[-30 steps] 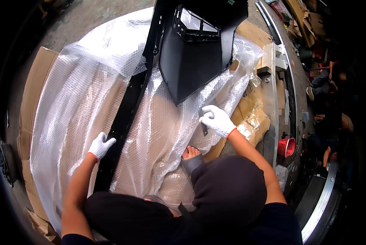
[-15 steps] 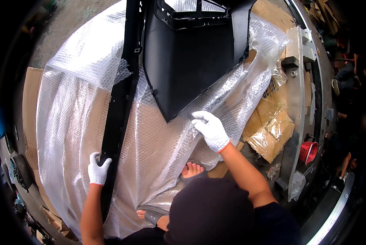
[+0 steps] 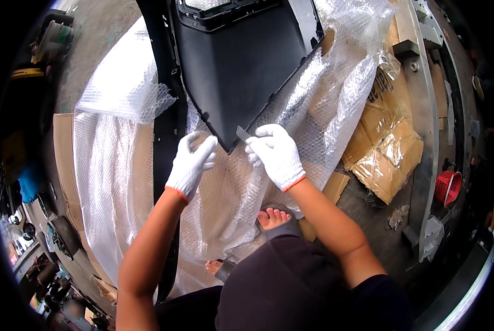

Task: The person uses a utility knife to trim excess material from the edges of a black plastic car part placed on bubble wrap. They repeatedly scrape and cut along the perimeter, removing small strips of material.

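A large black moulded plastic panel [image 3: 230, 71] lies on bubble wrap [image 3: 112, 182], its pointed corner toward me. My left hand [image 3: 191, 165], in a white knitted glove, is just left of that corner, thumb and fingers apart, with nothing seen in it. My right hand [image 3: 279, 157], gloved the same way, is closed in a pinch right of the corner. A small flat grey strip [image 3: 242, 133] sticks out from its fingertips, slanting up and left; its exact kind is too small to tell. Beneath my left forearm runs a long black plastic edge piece [image 3: 167, 129].
Cardboard [image 3: 64, 154] shows under the wrap at the left. To the right lie a taped, crumpled cardboard piece [image 3: 387, 160], a long metal beam [image 3: 428, 165] and a red plastic basket [image 3: 448, 186]. My feet in grey sandals [image 3: 274, 218] stand on the wrap.
My left hand has let go of the long black edge piece and moved up and right to the panel's corner. My right hand stays near the corner; the grey strip now shows clearly.
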`<state>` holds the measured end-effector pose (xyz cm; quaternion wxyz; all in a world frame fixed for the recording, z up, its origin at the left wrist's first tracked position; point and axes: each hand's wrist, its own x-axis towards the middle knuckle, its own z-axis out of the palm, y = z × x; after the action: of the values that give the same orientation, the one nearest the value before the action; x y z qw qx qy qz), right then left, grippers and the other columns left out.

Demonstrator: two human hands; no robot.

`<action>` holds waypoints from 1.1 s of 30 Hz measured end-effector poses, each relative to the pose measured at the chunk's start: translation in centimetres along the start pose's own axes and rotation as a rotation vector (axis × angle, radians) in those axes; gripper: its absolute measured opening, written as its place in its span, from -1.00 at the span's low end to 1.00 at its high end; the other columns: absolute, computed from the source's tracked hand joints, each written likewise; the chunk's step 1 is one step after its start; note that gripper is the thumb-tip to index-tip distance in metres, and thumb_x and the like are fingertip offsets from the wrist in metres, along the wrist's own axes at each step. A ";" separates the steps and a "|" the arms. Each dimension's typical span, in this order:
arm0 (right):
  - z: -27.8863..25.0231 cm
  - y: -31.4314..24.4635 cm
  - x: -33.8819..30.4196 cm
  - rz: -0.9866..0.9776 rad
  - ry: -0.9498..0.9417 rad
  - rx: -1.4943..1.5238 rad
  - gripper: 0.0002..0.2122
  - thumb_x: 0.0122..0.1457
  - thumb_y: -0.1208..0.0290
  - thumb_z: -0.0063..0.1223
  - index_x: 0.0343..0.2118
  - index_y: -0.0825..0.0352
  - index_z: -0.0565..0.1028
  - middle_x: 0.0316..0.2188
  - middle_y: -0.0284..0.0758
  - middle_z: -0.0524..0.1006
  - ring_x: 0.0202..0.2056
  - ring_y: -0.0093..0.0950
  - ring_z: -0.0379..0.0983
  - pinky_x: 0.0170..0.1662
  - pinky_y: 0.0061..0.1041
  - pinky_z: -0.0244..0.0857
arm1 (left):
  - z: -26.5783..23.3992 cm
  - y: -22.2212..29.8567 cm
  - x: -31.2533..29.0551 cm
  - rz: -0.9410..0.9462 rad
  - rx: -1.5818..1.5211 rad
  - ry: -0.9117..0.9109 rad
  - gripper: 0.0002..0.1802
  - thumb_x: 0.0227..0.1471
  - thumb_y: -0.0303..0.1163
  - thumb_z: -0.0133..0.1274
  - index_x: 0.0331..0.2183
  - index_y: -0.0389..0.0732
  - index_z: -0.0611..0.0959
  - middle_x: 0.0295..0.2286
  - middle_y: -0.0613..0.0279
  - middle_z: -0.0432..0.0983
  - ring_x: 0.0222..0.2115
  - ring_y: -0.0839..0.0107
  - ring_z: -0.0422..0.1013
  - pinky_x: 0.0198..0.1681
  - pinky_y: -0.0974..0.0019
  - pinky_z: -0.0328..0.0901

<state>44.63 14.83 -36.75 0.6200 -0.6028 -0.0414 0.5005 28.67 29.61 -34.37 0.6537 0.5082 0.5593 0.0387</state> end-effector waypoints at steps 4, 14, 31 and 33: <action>0.5 -0.8 1.0 -0.107 0.081 -0.187 -0.72 0.23 0.46 0.26 -0.13 0.43 0.38 -0.52 -0.26 0.64 -0.59 -0.60 0.52 -0.54 -0.58 0.37 | 3.0 0.8 2.6 -0.140 -0.559 -0.279 -0.63 0.24 -0.10 0.16 -0.04 -0.11 0.58 -0.27 0.25 0.62 -0.29 0.36 0.55 -0.13 0.16 0.49; 0.5 -2.3 1.3 0.018 0.049 -0.588 -0.67 0.29 0.21 0.18 -0.51 0.38 0.56 -0.67 -0.37 0.51 -0.66 -0.61 0.41 -0.53 -0.50 0.29 | 5.1 -2.8 4.3 -0.241 -0.772 -0.386 -0.79 0.27 -0.30 0.15 -0.19 -0.24 0.64 -0.36 0.20 0.60 -0.57 0.56 0.41 -0.57 0.54 0.34; -0.7 0.4 0.4 0.005 0.042 -0.322 -0.71 0.33 0.30 0.12 -0.46 0.40 0.61 -0.67 -0.44 0.48 -0.62 -0.70 0.34 -0.52 -0.59 0.21 | 6.2 -2.4 3.6 -0.198 -0.519 -0.195 -0.78 0.10 -0.21 0.30 -0.38 -0.17 0.71 -0.53 0.36 0.57 -0.71 0.64 0.24 -0.66 0.52 0.05; -0.8 0.9 0.5 0.009 0.048 -0.264 -0.72 0.33 0.33 0.10 -0.46 0.41 0.60 -0.68 -0.44 0.46 -0.62 -0.69 0.33 -0.53 -0.57 0.20 | 6.1 -2.7 3.5 -0.183 -0.532 -0.210 -0.78 0.11 -0.22 0.30 -0.39 -0.17 0.71 -0.53 0.35 0.57 -0.71 0.64 0.24 -0.66 0.50 0.05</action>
<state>44.89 14.40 -37.94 0.5338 -0.6911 -0.0894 0.4790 33.26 26.70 -39.53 0.8189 0.2680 0.5024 0.0720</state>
